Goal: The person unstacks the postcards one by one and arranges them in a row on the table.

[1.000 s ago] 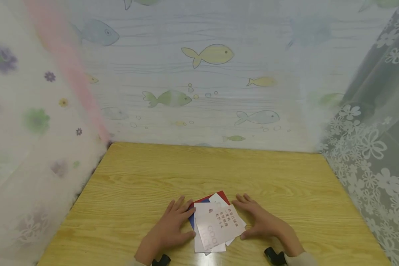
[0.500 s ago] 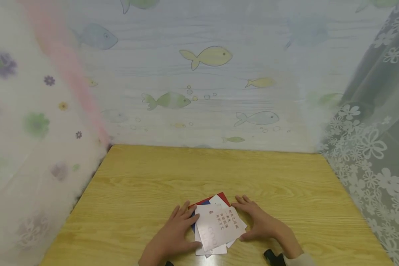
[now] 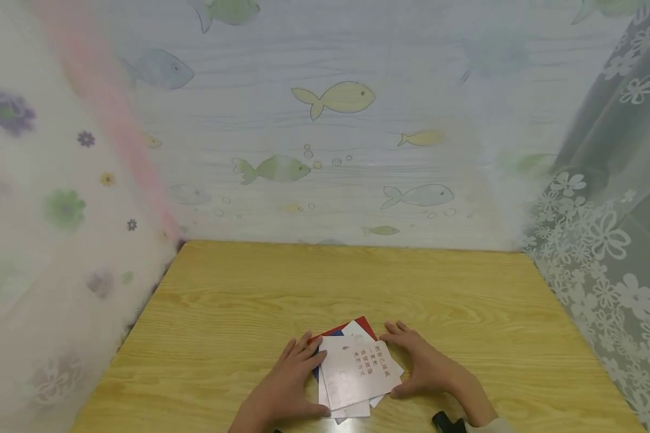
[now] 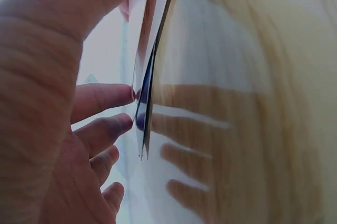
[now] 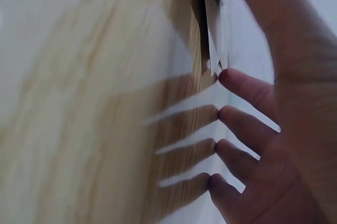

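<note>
A: Where is the loose stack of thin rectangular cards [image 3: 357, 374] found?

B: It is laid on the yellowish wood-grained worktop [image 3: 227, 313], toward its six o'clock side, framed between two bare hands.

A: How are its layers seen?

B: A pale pinkish-white card [image 3: 364, 371], printed with reddish characters, is set askew on top. Beneath it a white card [image 3: 352, 411] is exposed at six o'clock, a blue card [image 3: 334, 332] at eleven and a red card [image 3: 365, 325] at twelve.

A: And the grip on the left?

B: The left hand [image 3: 288, 382] is placed at nine o'clock of the stack, its grip spread — card edges are touched by fingertips near ten, and the thumb is set at about seven.

A: On the right?

B: The right hand [image 3: 429, 365] is placed at three o'clock, also spread; its index fingertip [image 5: 227, 75] is brought to a card corner, its thumb is set at four. How firmly anything is pressed cannot be told.

A: Beyond?

B: A pale fish-printed cloth [image 3: 336, 132] is hung at twelve o'clock.
</note>
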`<control>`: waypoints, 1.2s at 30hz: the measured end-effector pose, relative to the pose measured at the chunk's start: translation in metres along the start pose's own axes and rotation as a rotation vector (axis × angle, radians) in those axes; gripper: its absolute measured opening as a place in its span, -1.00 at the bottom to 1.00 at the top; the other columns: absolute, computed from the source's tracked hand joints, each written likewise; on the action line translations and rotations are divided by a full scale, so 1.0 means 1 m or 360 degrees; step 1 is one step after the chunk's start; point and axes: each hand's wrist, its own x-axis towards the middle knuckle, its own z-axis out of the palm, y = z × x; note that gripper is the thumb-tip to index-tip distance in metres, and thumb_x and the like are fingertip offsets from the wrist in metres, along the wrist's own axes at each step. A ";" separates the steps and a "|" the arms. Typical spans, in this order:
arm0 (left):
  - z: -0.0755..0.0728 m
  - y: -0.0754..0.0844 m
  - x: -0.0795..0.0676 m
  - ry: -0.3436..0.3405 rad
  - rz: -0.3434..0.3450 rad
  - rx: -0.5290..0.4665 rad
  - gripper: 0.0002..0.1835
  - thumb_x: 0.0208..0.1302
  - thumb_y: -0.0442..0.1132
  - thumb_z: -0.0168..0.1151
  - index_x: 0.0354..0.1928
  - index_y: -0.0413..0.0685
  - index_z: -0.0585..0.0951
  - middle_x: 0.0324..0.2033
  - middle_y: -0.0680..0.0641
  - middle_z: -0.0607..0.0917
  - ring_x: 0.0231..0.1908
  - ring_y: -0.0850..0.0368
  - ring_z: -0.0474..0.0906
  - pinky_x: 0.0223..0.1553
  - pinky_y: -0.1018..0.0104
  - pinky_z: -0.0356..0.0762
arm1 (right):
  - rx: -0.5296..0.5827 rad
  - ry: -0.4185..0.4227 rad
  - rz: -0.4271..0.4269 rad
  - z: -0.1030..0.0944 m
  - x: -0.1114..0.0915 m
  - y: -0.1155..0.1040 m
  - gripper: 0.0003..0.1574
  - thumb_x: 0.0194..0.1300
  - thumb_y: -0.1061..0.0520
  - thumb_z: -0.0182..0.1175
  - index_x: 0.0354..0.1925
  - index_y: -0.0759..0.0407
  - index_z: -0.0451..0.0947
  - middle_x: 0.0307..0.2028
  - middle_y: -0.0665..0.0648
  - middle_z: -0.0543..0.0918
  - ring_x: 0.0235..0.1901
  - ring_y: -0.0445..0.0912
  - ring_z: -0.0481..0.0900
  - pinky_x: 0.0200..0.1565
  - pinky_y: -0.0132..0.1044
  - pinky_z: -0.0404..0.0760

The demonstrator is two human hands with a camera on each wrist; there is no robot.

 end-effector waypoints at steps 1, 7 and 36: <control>0.000 0.000 0.001 -0.0007 -0.0005 -0.0004 0.10 -0.03 0.47 0.40 0.47 -0.03 0.42 0.56 -0.03 0.22 0.60 -0.10 -0.09 0.57 -0.14 -0.08 | 0.0009 -0.0003 0.0011 0.000 0.000 0.001 0.23 -0.21 -0.27 0.66 0.39 0.10 0.44 0.54 0.27 0.21 0.55 0.36 -0.04 0.40 0.46 0.08; 0.003 -0.001 0.002 0.0005 -0.0007 -0.0035 0.12 -0.05 0.52 0.37 0.47 -0.01 0.42 0.57 -0.03 0.20 0.60 -0.11 -0.08 0.57 -0.16 -0.06 | 0.0060 0.0016 0.0043 -0.002 -0.001 0.000 0.23 -0.21 -0.34 0.64 0.37 0.08 0.46 0.53 0.25 0.23 0.56 0.32 -0.05 0.41 0.46 0.08; -0.004 -0.009 0.001 0.0054 -0.0038 -0.0296 0.04 -0.13 0.31 0.53 0.38 -0.07 0.45 0.55 -0.09 0.25 0.60 -0.15 -0.10 0.58 -0.17 -0.12 | 0.0046 0.0134 -0.0090 -0.002 -0.004 -0.010 0.24 -0.23 -0.22 0.68 0.37 0.20 0.45 0.52 0.32 0.23 0.53 0.39 -0.01 0.34 0.53 0.14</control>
